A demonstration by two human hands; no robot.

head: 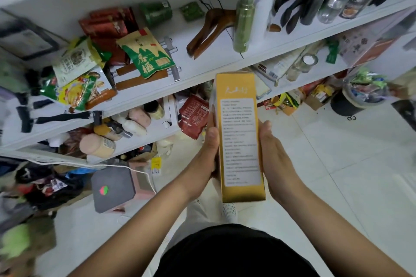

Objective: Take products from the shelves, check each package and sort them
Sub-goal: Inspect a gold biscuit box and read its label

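Note:
A tall gold box with a white printed label facing me is held upright between both hands in front of the white shelves. My left hand grips its left edge, thumb on the front and fingers hidden behind. On the right edge my right hand holds the box the same way. The box's lower end hangs above the floor near my feet.
The shelves carry snack bags, wooden hangers, bottles and red packets. A grey box and a white cable lie on the tiled floor at left. A black bin and cartons stand at right.

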